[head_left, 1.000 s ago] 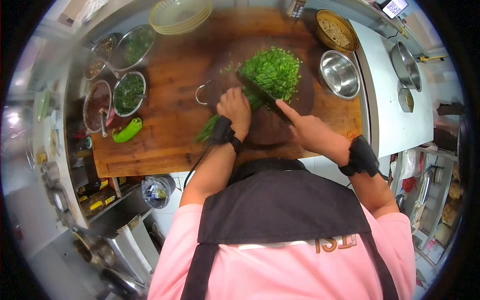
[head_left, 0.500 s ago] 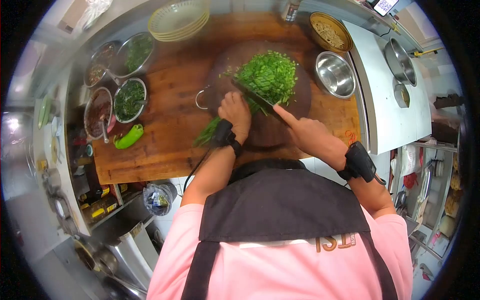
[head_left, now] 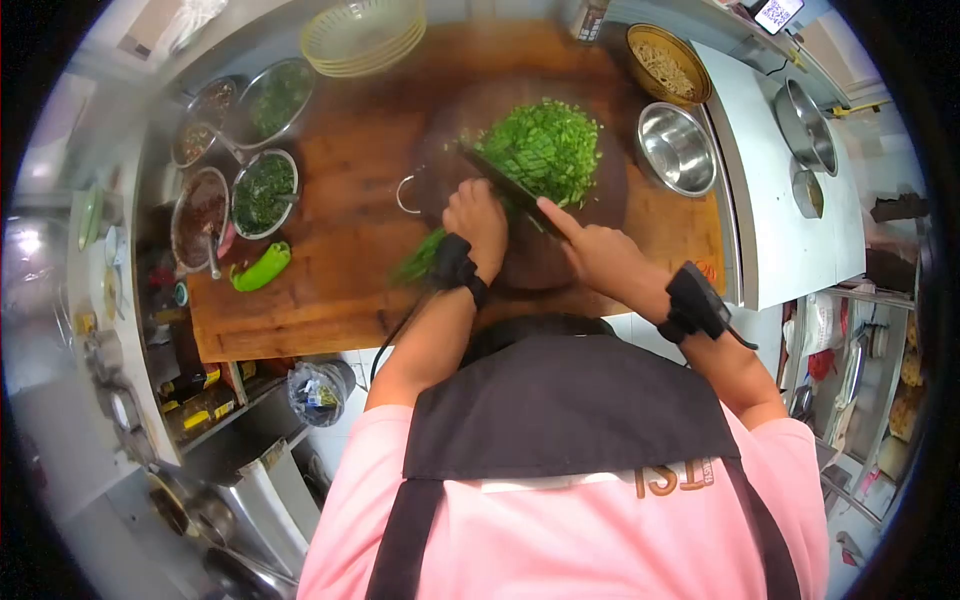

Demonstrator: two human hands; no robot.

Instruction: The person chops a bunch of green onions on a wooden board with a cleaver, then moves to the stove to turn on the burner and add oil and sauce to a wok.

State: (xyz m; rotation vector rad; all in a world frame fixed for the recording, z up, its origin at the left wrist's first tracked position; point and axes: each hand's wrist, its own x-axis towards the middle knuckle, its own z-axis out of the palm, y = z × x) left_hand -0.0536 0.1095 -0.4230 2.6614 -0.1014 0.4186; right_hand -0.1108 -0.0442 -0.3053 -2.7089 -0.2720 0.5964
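My right hand (head_left: 608, 258) is closed round the handle of a dark-bladed kitchen knife (head_left: 503, 183), its index finger stretched along the blade. Chopped scallions (head_left: 545, 150) lie heaped on the round chopping board (head_left: 603, 215), just beyond the blade. Close beside the knife, my left hand (head_left: 477, 220) has its fingers curled over a bunch of long scallions (head_left: 420, 258), pressing it to the board. The uncut stalks stick out to the left under my wrist. Both wrists wear black straps with small devices.
At the left stand a bowl of chopped greens (head_left: 262, 200), a bowl of dark red sauce (head_left: 195, 225) and a green pepper (head_left: 262, 268). Stacked yellowish bowls (head_left: 362, 40) sit at the back. A steel bowl (head_left: 677, 150) and a brown bowl (head_left: 665, 68) are at the right.
My right hand and wrist have shifted slightly left and away from me, with the knife. My left hand stays on the scallion bunch. The whole view has drifted a little.
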